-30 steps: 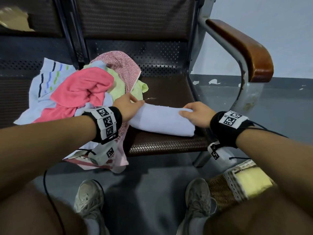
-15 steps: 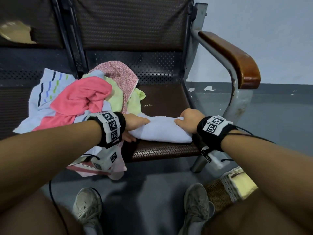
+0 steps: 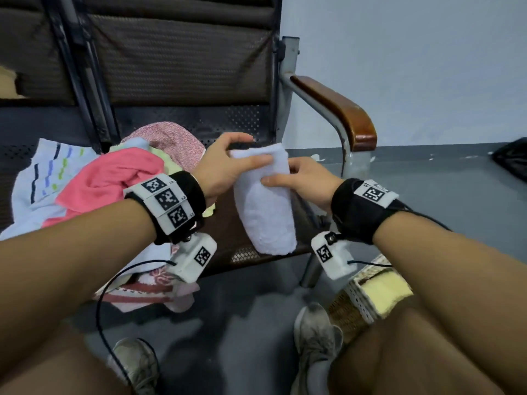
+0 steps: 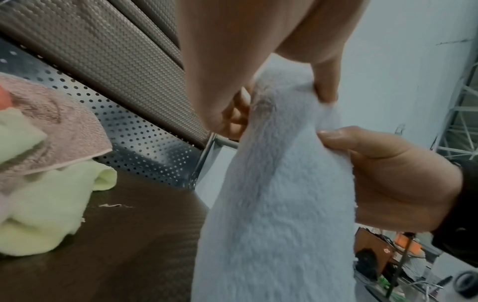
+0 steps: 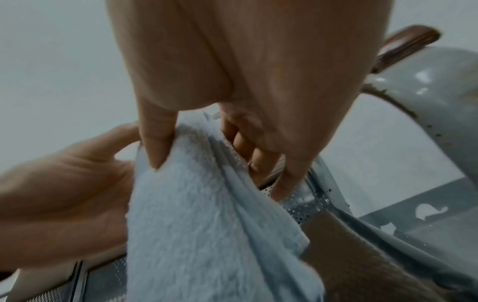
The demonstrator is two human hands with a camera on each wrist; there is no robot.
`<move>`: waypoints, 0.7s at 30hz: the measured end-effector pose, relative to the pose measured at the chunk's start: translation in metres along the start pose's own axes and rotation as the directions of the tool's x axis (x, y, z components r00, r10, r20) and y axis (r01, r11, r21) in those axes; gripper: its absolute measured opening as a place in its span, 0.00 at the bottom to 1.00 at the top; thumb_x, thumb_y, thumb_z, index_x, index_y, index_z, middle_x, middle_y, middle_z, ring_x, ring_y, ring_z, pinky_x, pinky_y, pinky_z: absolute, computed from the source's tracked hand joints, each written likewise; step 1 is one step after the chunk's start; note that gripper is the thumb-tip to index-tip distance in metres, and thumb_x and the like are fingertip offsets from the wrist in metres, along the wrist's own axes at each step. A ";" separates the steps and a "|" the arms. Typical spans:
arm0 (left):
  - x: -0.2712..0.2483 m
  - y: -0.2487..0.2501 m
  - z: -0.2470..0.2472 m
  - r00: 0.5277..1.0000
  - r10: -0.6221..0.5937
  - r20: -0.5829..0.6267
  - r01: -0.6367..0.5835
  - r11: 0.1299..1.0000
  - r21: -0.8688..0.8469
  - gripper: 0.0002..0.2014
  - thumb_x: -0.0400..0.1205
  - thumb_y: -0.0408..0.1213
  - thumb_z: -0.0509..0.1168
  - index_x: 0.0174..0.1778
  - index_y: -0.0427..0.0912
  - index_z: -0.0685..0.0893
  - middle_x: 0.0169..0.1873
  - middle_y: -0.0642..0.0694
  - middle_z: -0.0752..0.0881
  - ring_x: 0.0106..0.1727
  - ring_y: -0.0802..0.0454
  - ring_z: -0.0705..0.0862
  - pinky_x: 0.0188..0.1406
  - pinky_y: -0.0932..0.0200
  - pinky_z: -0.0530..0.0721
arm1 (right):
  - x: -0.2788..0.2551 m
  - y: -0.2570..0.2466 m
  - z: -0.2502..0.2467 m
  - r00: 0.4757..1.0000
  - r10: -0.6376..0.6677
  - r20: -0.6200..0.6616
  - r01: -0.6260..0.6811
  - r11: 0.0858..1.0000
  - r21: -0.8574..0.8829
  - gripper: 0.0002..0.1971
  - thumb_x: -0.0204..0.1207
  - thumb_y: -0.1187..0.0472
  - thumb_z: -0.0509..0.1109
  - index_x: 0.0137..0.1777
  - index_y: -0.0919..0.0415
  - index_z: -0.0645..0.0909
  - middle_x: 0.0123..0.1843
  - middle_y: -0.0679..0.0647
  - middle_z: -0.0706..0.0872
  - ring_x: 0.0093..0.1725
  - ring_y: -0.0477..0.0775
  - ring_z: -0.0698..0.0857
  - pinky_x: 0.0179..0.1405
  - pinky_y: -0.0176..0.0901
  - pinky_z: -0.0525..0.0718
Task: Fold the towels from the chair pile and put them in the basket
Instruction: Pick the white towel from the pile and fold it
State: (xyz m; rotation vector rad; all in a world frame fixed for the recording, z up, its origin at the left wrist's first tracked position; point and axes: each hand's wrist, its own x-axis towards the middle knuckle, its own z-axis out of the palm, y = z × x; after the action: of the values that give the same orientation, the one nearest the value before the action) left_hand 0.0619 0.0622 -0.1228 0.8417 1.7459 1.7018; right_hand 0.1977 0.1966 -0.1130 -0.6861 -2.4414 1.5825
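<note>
A folded white towel [image 3: 265,212] hangs upright above the brown chair seat [image 3: 228,238]. My left hand [image 3: 251,151] pinches its top left corner, thumb in front. My right hand [image 3: 285,178] grips its right edge just below. The left wrist view shows my left hand [image 4: 282,102] with its thumb in front of the towel [image 4: 279,204] and its fingers behind. The right wrist view shows my right hand [image 5: 207,159] holding the towel [image 5: 207,224] the same way. A pile of unfolded towels [image 3: 114,178] lies at the seat's left. A woven basket [image 3: 353,309] holding a yellow towel stands on the floor at lower right.
The chair's wooden armrest [image 3: 336,109] and metal leg stand between the seat and the basket. My shoes [image 3: 316,334] rest on the grey floor in front of the chair. A pink patterned cloth [image 3: 148,289] hangs over the seat's front edge. A dark bag [image 3: 513,158] lies far right.
The white towel lay flat along the seat under both hands. It has since been lifted and turned upright, and both hands have risen with it.
</note>
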 end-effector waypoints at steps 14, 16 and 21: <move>0.005 -0.051 0.205 0.805 -0.351 0.478 0.227 0.927 0.298 0.12 0.76 0.40 0.77 0.49 0.39 0.84 0.54 0.42 0.90 0.54 0.44 0.89 0.53 0.52 0.85 | -0.120 0.143 -0.153 0.824 0.440 -0.358 -0.176 0.799 0.575 0.15 0.80 0.56 0.69 0.64 0.60 0.84 0.52 0.54 0.90 0.48 0.54 0.88 0.46 0.45 0.89; 0.006 -0.068 0.253 0.779 -0.397 0.485 0.254 0.907 0.334 0.09 0.76 0.39 0.75 0.42 0.41 0.81 0.48 0.40 0.87 0.47 0.42 0.86 0.45 0.52 0.79 | -0.143 0.184 -0.168 0.746 0.533 -0.399 -0.185 0.741 0.645 0.14 0.79 0.58 0.67 0.62 0.60 0.83 0.50 0.55 0.87 0.45 0.53 0.87 0.41 0.44 0.88; -0.004 -0.124 0.352 0.672 -0.577 0.464 0.386 0.808 0.446 0.21 0.77 0.36 0.70 0.63 0.29 0.82 0.45 0.38 0.85 0.41 0.41 0.84 0.38 0.57 0.77 | -0.185 0.280 -0.183 0.572 0.719 -0.394 -0.231 0.603 0.764 0.17 0.77 0.59 0.68 0.64 0.62 0.81 0.51 0.58 0.83 0.43 0.54 0.84 0.36 0.44 0.86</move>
State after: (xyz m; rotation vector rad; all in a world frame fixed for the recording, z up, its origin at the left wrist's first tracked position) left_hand 0.3245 0.2881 -0.2613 0.8110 1.6083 0.7026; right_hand 0.5095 0.3583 -0.2624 -1.5769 -1.0584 1.7369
